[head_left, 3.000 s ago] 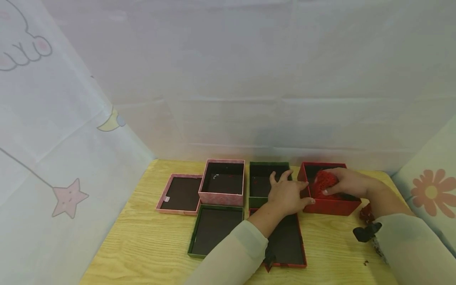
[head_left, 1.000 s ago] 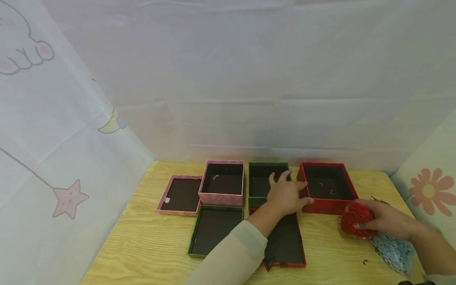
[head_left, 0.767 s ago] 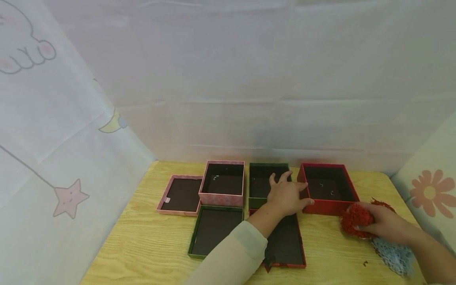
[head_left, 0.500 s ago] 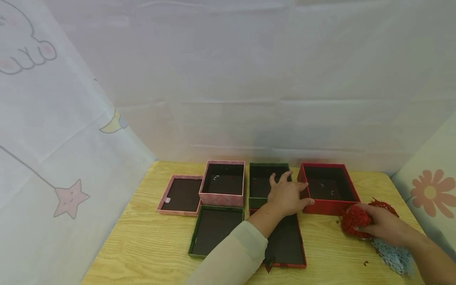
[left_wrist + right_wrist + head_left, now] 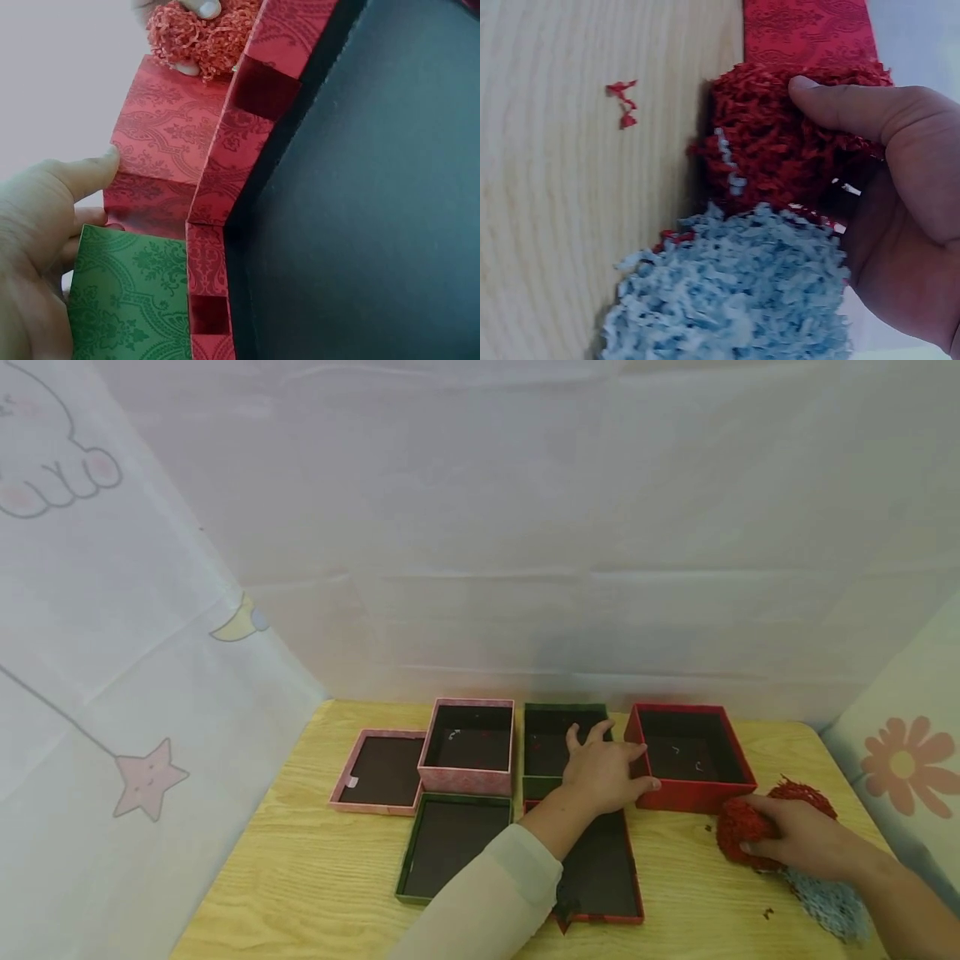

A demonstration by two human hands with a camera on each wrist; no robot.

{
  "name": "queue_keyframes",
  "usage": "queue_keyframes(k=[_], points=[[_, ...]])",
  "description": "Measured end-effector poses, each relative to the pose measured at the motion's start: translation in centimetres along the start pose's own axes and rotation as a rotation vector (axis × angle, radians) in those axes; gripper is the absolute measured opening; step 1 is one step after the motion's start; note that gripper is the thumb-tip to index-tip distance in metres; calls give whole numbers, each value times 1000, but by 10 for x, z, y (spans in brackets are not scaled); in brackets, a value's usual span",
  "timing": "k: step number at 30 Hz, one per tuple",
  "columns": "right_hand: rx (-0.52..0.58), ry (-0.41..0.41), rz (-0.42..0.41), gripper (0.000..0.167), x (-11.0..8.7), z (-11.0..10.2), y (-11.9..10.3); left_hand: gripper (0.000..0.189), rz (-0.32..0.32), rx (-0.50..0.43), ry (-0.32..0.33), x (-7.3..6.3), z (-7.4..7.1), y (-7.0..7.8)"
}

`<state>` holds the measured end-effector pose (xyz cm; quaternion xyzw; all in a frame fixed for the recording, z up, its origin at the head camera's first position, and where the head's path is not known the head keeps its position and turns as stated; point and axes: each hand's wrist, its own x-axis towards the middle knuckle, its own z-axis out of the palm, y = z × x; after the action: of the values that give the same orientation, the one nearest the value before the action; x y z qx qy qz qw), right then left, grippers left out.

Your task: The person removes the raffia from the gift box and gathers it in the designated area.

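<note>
My right hand (image 5: 806, 835) grips a clump of red shredded paper (image 5: 765, 127) at the near right corner of the red box (image 5: 686, 796). Light blue shredded paper (image 5: 735, 292) lies against the near side of the clump, on the table. Thumb and fingers press into the red shreds in the right wrist view. My left hand (image 5: 600, 772) has its fingers spread between the green box (image 5: 544, 787) and the red box, its thumb and a fingertip touching the red box's left side. A few pale shreds lie on the red box's dark floor.
To the left stand a pink box (image 5: 465, 778) and its pink lid (image 5: 375, 807). A green lid (image 5: 408, 860) and a red lid (image 5: 639, 885) lie nearer, inside up. Stray red shreds (image 5: 622, 105) dot the wooden table (image 5: 285, 877). Hanging sheets wall the back and sides.
The right hand has brought the red shredded paper out of the red box to the table at its near right, and now barely shifts there. The left hand keeps its place.
</note>
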<state>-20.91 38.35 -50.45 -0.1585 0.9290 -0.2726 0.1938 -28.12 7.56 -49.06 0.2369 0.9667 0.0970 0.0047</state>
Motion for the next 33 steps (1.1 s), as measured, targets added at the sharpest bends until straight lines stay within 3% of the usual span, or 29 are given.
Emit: queue_keyframes(k=[6,18,25,33], points=[[-84,16,26,82,-5,-7,-1,65,7,14,7,-1,-1,1],[-207,96,-6,68,-16,-25,-18,61,11,86,-20,-3,-11,0],[-257,205,-3,58,-20,-34,-37,60,56,-60,2,-7,-19,-11],[-271,310,-63,54,-9,-32,-63,58,151,-210,61,-22,-35,-39]])
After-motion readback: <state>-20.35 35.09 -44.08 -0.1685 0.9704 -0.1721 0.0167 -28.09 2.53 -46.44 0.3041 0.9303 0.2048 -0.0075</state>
